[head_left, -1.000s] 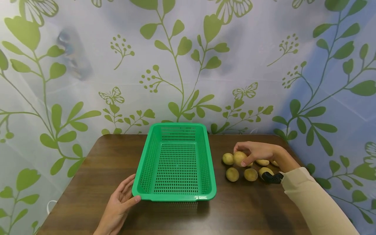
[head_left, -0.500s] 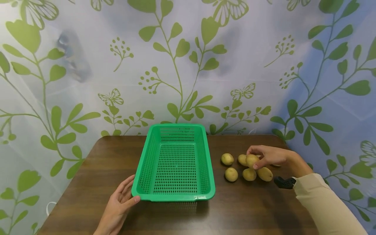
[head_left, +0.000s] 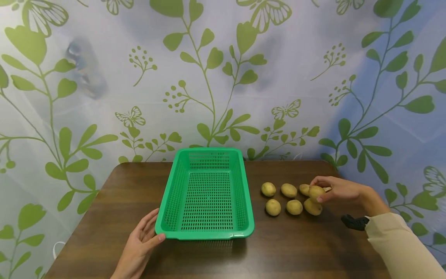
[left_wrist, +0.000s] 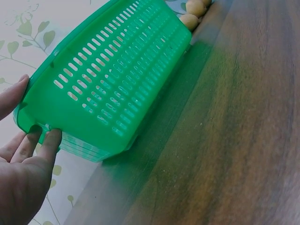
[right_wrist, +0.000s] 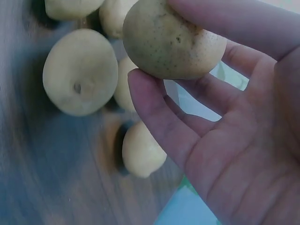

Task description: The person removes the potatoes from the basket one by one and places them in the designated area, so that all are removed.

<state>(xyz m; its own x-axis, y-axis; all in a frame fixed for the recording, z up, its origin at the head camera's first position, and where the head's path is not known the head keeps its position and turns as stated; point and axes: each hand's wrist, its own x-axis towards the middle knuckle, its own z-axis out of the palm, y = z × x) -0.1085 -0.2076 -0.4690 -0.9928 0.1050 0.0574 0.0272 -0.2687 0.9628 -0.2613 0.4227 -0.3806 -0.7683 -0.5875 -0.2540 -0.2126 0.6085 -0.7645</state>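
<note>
A green plastic basket (head_left: 209,235) with slotted walls and floor sits on the table, nothing inside it. At its near left corner my left hand (head_left: 137,248) grips the rim, thumb on top and fingertips (left_wrist: 54,136) against the outer side. My right hand (head_left: 343,192) pinches a potato (right_wrist: 168,44) between thumb and fingers, raised over the right end of a group of potatoes. That group lies loosely in two rows, with one front potato (head_left: 273,207) nearest the basket. The held potato and hand partly hide those at the right end.
The brown wooden table (head_left: 292,248) carries everything. Behind it hangs a white cloth (head_left: 223,77) printed with green leaves and butterflies. A black wrist strap (head_left: 354,222) hangs beside the right sleeve (head_left: 400,240).
My right hand has moved to the right with the potato in it, passing over the group and uncovering those nearer the basket. The left hand keeps its hold on the rim.
</note>
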